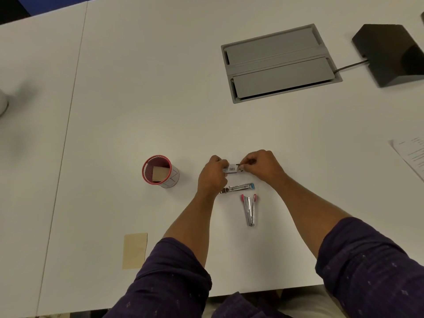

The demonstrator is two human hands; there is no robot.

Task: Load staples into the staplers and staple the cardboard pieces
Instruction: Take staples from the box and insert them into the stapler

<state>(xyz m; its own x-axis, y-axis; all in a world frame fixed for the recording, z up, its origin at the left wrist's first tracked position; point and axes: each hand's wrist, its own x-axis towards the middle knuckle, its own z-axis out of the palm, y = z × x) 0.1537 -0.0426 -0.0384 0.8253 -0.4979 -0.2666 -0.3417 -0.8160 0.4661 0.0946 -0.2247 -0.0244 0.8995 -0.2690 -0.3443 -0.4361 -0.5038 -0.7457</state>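
Got the staple box [232, 168] up off the tabletop [160, 99], left hand [214, 174] wrapped round its end, right hand [260, 165] pinching at the other end. Prob. step: slide a strip out w/o scattering it, so pull slow, box level. Blue stapler [238, 187] and pink stapler [250, 208] lie open just below; cardboard [135, 250] waits near left.
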